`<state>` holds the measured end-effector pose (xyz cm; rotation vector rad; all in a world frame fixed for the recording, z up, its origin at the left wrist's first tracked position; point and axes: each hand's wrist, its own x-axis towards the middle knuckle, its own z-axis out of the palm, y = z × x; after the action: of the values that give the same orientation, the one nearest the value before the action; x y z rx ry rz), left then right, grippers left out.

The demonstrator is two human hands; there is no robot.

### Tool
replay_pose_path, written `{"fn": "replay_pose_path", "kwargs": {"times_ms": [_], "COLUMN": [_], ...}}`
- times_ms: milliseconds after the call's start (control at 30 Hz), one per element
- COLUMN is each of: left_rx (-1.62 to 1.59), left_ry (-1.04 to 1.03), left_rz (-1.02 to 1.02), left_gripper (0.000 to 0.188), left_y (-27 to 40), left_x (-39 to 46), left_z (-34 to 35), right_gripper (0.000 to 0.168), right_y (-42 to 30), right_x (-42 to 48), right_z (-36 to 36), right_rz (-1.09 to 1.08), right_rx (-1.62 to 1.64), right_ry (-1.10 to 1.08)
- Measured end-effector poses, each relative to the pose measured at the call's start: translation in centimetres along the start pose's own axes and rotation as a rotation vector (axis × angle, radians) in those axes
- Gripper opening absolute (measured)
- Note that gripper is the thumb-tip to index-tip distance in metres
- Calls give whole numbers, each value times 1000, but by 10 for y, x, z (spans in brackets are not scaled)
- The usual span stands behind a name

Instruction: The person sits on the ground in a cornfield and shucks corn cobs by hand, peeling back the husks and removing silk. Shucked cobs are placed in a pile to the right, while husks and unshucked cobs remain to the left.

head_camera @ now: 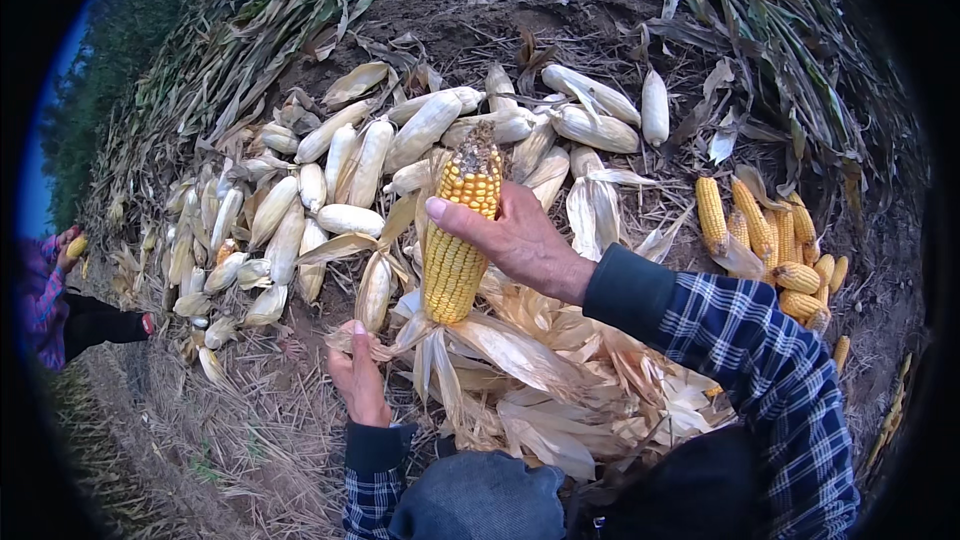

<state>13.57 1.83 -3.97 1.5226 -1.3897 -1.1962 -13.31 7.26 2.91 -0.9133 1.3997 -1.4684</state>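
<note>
My right hand is wrapped around the upper part of a yellow ear of corn, its thumb lying across the kernels. The ear stands nearly upright in the picture, with a brown, damaged tip at the top. Peeled-back dry husk leaves spread out from its lower end. Between thumb and fingers, my left hand pinches a husk strip that runs towards the base of the ear. Below both hands lies a heap of loose pale husks.
Many pale ears in husk lie ahead and to the left. Bare yellow ears are piled at the right. Cut corn stalks line both sides. At far left another person holds a yellow ear.
</note>
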Motion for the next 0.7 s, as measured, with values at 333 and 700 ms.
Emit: {"fn": "replay_pose_path", "kwargs": {"times_ms": [333, 700], "left_rx": [344, -447], "left_ry": [-305, -755], "left_rz": [648, -16], "left_gripper": [70, 86], "left_y": [69, 45], "left_x": [-54, -64], "left_z": [56, 38], "right_gripper": [75, 82], "right_y": [-11, -28], "right_x": [-13, -24], "right_z": [27, 43], "right_rz": [-65, 4], "right_rx": [-368, -31], "right_ry": [78, -167]}}
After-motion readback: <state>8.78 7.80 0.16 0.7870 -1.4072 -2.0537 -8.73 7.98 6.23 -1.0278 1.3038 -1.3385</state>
